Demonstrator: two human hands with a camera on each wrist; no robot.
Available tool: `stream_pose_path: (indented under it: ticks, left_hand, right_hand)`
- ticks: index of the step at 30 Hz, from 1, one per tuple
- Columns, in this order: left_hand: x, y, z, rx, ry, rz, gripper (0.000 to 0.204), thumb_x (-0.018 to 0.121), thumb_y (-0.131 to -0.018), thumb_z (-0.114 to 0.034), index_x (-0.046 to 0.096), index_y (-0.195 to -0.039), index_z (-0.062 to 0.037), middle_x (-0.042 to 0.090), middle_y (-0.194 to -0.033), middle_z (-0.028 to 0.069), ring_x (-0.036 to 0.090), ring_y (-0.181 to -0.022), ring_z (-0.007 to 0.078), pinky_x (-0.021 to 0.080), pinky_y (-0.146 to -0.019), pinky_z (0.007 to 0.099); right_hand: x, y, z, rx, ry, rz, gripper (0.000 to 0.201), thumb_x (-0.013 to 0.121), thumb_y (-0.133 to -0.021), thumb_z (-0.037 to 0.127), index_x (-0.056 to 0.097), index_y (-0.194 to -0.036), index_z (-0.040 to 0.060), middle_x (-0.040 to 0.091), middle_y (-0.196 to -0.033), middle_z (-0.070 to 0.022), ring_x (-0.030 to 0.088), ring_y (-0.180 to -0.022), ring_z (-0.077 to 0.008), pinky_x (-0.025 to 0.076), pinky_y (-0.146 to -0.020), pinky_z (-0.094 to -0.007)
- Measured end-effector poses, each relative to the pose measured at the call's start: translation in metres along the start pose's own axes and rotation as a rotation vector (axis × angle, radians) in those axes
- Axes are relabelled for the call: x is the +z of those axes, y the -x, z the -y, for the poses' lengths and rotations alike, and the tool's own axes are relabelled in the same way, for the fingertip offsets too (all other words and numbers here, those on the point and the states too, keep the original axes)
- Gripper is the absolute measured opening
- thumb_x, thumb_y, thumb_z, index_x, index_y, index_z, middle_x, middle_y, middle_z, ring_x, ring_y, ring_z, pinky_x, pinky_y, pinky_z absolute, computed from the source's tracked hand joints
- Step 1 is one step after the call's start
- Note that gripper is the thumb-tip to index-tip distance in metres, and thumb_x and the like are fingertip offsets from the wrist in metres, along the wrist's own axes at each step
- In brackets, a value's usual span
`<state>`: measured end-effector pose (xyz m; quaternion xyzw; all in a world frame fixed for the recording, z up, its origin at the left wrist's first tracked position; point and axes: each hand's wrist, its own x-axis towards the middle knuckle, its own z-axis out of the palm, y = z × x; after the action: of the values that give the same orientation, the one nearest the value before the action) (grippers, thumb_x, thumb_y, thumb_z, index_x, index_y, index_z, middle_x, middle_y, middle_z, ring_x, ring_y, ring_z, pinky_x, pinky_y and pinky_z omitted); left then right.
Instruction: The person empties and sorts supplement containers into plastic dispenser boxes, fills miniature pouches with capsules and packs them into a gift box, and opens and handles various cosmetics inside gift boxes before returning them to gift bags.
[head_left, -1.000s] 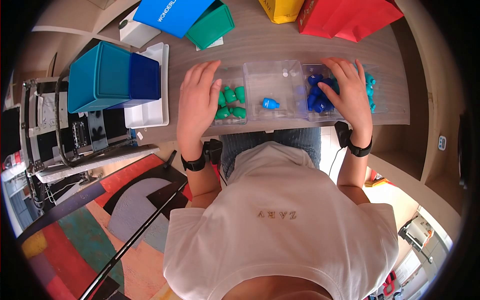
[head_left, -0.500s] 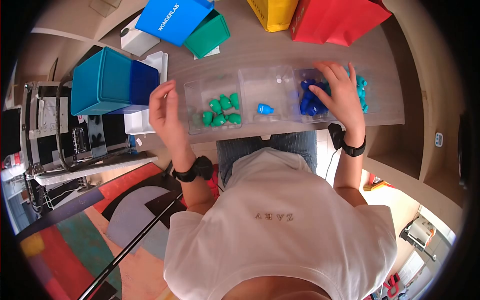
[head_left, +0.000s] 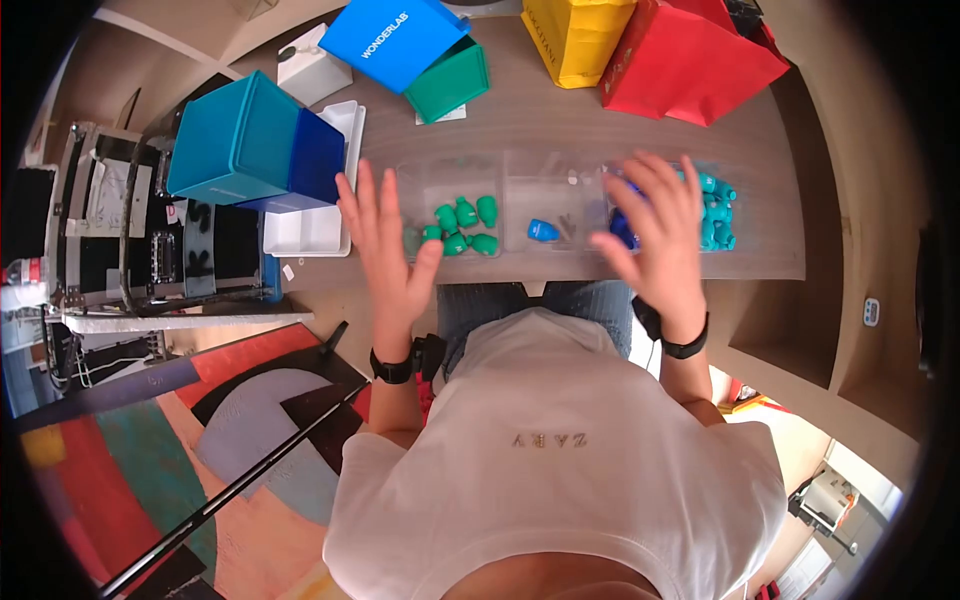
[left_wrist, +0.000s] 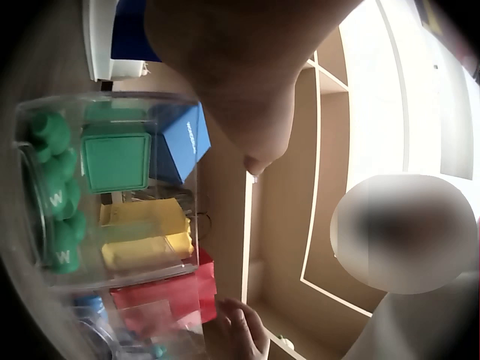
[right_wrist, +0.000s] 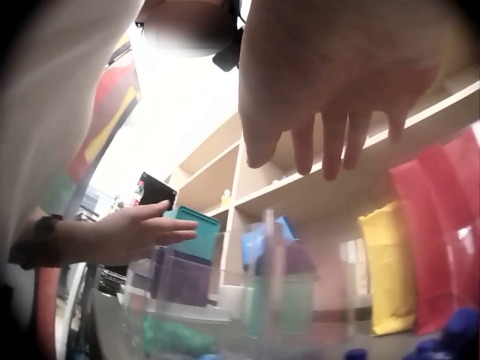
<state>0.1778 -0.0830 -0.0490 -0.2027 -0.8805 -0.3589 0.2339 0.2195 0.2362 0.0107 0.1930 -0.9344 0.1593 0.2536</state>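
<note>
My left hand point(head_left: 385, 260) is raised at the left end of a clear bin point(head_left: 448, 172), fingers straight and thumb spread, holding nothing. In that bin lie several small green bottles point(head_left: 466, 212). The middle bin point(head_left: 525, 185) contains one bright blue bottle point(head_left: 542, 231). Above the bin of dark blue bottles point(head_left: 624, 230) hovers my right hand point(head_left: 660, 235), its fingers spread and nothing between them, covering part of that bin. At the right end, teal bottles point(head_left: 717, 215) are grouped in another clear bin. In the right wrist view, straight fingers point(right_wrist: 331, 150) hang above the bins.
Teal and dark blue boxes point(head_left: 235, 140) stand in a white tray point(head_left: 305, 235) to the left. Along the back are a blue box point(head_left: 390, 38), a green box point(head_left: 450, 82), a yellow bag point(head_left: 575, 40) and a red bag point(head_left: 690, 65). Shelving point(head_left: 780, 310) borders the desk on the right.
My left hand moved left off the green bottles' bin, then came back to its edge with fingers spread. My right hand shifted left and opened out from over the dark blue bottles.
</note>
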Motion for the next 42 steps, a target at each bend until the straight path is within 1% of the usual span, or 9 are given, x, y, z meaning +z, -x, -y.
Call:
stream_pose_path:
  ticks: [5,10,17,29,31,32,35,39,42]
  left_hand:
    - [0.01,-0.032,-0.039,0.118,-0.235,0.214,0.083,0.06,-0.093,-0.063,0.043,-0.158,-0.0136,0.026,-0.169,0.0201,0.012,-0.156,0.0494,0.008,-0.121,0.068]
    - [0.031,-0.034,-0.047,0.086,-0.344,0.487,0.077,0.067,-0.09,-0.056,0.049,-0.155,-0.0174,0.029,-0.169,0.0132,0.018,-0.156,0.0442,0.015,-0.12,0.0682]
    - [0.034,-0.035,-0.046,0.094,-0.338,0.484,0.074,0.069,-0.09,-0.054,0.053,-0.151,-0.0158,0.033,-0.166,0.0119,0.024,-0.153,0.0435,0.023,-0.118,0.0681]
    - [0.031,-0.03,-0.037,0.114,-0.241,0.286,0.06,0.077,-0.086,-0.034,0.062,-0.137,-0.0066,0.05,-0.152,0.0151,0.042,-0.143,0.0435,0.036,-0.114,0.0579]
    - [0.024,-0.017,-0.019,0.368,-0.172,0.044,0.052,0.078,-0.085,-0.026,0.064,-0.13,-0.0038,0.054,-0.146,0.0169,0.051,-0.134,0.0426,0.041,-0.111,0.0542]
    - [0.022,-0.008,-0.015,0.359,-0.189,0.043,0.052,0.078,-0.085,-0.026,0.064,-0.13,-0.0038,0.054,-0.146,0.0169,0.051,-0.134,0.0426,0.041,-0.111,0.0542]
    - [0.019,0.014,-0.013,0.117,0.009,-0.293,0.049,0.072,-0.085,-0.017,0.062,-0.13,0.0008,0.056,-0.14,0.0218,0.055,-0.127,0.0431,0.042,-0.109,0.0513]
    - [0.024,0.02,-0.007,-0.012,-0.038,-0.253,0.05,0.07,-0.087,-0.018,0.061,-0.132,0.0021,0.054,-0.144,0.0229,0.053,-0.129,0.0439,0.042,-0.109,0.0509]
    - [0.034,0.026,0.008,-0.117,0.251,-0.23,0.051,0.068,-0.089,-0.019,0.059,-0.134,0.0036,0.055,-0.145,0.0239,0.054,-0.13,0.043,0.042,-0.11,0.0494]
  right_hand:
    - [0.018,-0.012,0.02,-0.044,-0.017,0.226,0.067,0.067,-0.089,0.057,0.06,-0.142,0.016,0.042,-0.159,-0.0145,0.032,-0.15,-0.0377,0.017,-0.12,-0.0688]
    - [0.039,-0.007,0.011,0.031,-0.036,0.286,0.07,0.062,-0.092,0.061,0.06,-0.142,0.0118,0.039,-0.16,-0.0177,0.029,-0.151,-0.0395,0.017,-0.12,-0.0687]
    - [0.04,-0.006,0.009,0.064,-0.097,0.3,0.066,0.066,-0.09,0.06,0.067,-0.13,0.0072,0.04,-0.159,-0.0169,0.032,-0.15,-0.0398,0.02,-0.12,-0.0656]
    - [0.041,-0.009,0.011,0.046,-0.078,0.282,0.064,0.066,-0.09,0.058,0.071,-0.122,0.0023,0.043,-0.156,-0.0185,0.034,-0.148,-0.0385,0.023,-0.119,-0.0655]
    - [0.041,-0.009,0.011,0.051,-0.062,0.282,0.063,0.066,-0.091,0.057,0.071,-0.12,0.0023,0.044,-0.156,-0.0179,0.035,-0.147,-0.0379,0.023,-0.12,-0.0646]
    - [0.041,-0.01,0.011,0.039,-0.076,0.282,0.063,0.066,-0.091,0.057,0.071,-0.12,0.0023,0.044,-0.156,-0.0179,0.035,-0.147,-0.0379,0.023,-0.12,-0.0646]
    - [0.042,-0.01,0.011,0.057,-0.056,0.287,0.061,0.066,-0.091,0.056,0.071,-0.118,0.0024,0.045,-0.155,-0.0167,0.036,-0.148,-0.0373,0.023,-0.12,-0.0636]
    - [0.043,-0.01,0.011,0.058,-0.054,0.29,0.06,0.067,-0.091,0.055,0.071,-0.118,0.0023,0.046,-0.155,-0.0169,0.035,-0.148,-0.0372,0.023,-0.12,-0.0639]
    - [0.043,-0.011,0.011,0.057,-0.061,0.286,0.059,0.068,-0.09,0.054,0.071,-0.118,0.002,0.046,-0.155,-0.0173,0.035,-0.148,-0.0379,0.022,-0.12,-0.0647]
